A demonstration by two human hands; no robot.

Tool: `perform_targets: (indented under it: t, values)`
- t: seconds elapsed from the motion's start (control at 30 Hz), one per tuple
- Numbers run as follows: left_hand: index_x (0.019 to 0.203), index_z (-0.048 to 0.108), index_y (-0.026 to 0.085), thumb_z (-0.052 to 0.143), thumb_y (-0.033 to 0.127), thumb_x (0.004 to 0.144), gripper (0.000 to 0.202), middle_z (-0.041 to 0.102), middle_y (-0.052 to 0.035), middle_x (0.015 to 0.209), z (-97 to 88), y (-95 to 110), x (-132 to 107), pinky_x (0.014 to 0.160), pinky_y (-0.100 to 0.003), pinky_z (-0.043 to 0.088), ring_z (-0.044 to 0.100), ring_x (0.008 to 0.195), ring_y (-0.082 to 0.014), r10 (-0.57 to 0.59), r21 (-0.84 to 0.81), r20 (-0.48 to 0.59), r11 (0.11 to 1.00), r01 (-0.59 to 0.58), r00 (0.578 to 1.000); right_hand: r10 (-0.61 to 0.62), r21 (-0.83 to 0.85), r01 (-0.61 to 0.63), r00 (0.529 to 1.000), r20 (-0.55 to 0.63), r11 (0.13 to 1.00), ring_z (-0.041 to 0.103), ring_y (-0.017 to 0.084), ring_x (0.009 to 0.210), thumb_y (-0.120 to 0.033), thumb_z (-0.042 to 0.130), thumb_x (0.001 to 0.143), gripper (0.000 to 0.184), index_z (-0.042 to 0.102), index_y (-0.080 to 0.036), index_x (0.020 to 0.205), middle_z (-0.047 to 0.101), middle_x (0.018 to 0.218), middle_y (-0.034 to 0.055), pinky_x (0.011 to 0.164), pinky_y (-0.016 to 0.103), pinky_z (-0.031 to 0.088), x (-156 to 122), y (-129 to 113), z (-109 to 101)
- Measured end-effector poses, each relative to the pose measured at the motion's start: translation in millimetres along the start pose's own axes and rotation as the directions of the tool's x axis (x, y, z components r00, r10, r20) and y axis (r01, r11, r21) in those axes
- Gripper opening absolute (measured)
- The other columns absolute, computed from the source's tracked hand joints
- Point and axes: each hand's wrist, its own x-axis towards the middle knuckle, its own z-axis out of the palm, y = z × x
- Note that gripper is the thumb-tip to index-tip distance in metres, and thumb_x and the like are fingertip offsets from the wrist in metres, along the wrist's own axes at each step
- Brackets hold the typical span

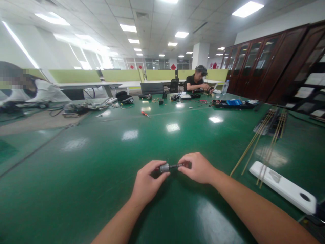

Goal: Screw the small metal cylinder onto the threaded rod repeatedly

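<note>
My left hand point(147, 183) is closed around a small silver cylindrical part point(164, 167), perhaps a little motor, held just above the green table point(101, 162). My right hand point(198, 167) pinches the dark shaft or piece point(176, 166) that sticks out of the part's right end. Both hands meet near the table's front middle. What lies inside the right palm is hidden.
Several thin brass rods point(256, 142) lie to the right, some across a white flat bar point(284, 186). A red screwdriver point(145, 114) lies farther back. Tools and cables clutter the far edge, where a person point(198, 81) sits; another person point(30, 89) leans at the left.
</note>
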Motion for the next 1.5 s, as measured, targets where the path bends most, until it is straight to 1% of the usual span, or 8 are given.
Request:
perform_targets:
  t: [0.77,1.0,1.2,1.5]
  values:
    - [0.104,0.072,0.023,0.074,0.026,0.079,0.026,0.073,-0.0046,0.100,-0.1,-0.3,0.4,0.081,-0.034,0.056,0.068,0.087,-0.0202,0.005,0.003,-0.009,1.000,-0.005,1.000,0.003,0.003,-0.003,1.000,0.006,1.000,0.064,0.014,0.070,-0.025,0.068,0.082,0.011,0.073,-0.019,0.090,0.072,0.080,0.0016,0.068,0.026,0.046,0.5,1.1,-1.4]
    - [0.103,0.072,0.023,0.074,0.026,0.078,0.025,0.073,-0.0035,0.099,-0.2,0.7,1.3,0.081,-0.033,0.056,0.068,0.087,-0.0197,0.003,0.004,-0.014,1.000,-0.003,1.000,-0.002,0.010,0.002,1.000,0.010,1.000,0.064,0.014,0.071,-0.025,0.068,0.082,0.011,0.073,-0.019,0.090,0.072,0.080,0.0016,0.070,0.026,0.046,0.8,1.3,-2.0]
    - [0.105,0.071,0.022,0.073,0.027,0.079,0.026,0.073,-0.0056,0.100,-0.1,0.3,0.6,0.081,-0.035,0.057,0.068,0.088,-0.0208,0.012,0.008,-0.016,1.000,-0.012,1.000,0.004,0.007,-0.005,1.000,0.009,1.000,0.065,0.015,0.071,-0.024,0.068,0.082,0.011,0.073,-0.020,0.090,0.073,0.080,0.0018,0.070,0.027,0.046,0.4,1.0,-2.6]
    - [0.103,0.072,0.023,0.074,0.026,0.079,0.025,0.072,-0.0033,0.100,-0.3,0.8,1.2,0.081,-0.032,0.057,0.068,0.087,-0.0195,0.004,0.004,-0.027,1.000,-0.003,1.000,0.002,-0.007,-0.002,1.000,0.003,1.000,0.064,0.015,0.071,-0.025,0.068,0.082,0.012,0.073,-0.019,0.090,0.073,0.080,0.0018,0.070,0.027,0.046,0.6,2.8,-3.9]
